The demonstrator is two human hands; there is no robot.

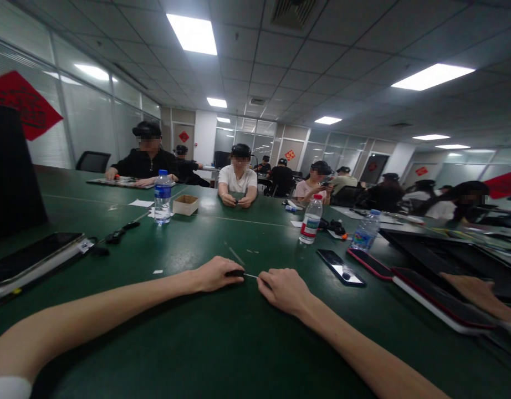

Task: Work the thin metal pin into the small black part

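Over the green table (pixel 222 343) my two hands meet near the middle of the view. Closed fingers of my left hand (pixel 217 274) grip a small black piece (pixel 235 273). A thin pale shaft (pixel 250 275) runs from it to my right hand (pixel 284 287), whose fingers are curled shut at the shaft's far end. The kind of object is too small to make out, and my right fingers hide that end. Both hands rest low, at or just above the tabletop.
A phone (pixel 341 266) and a red-edged phone (pixel 369 262) lie right of my hands. Bottles (pixel 311 220) and a small open box (pixel 185 205) stand beyond. Another person's hand (pixel 474 291) is at far right, by a black tray (pixel 455 249). Several people sit around.
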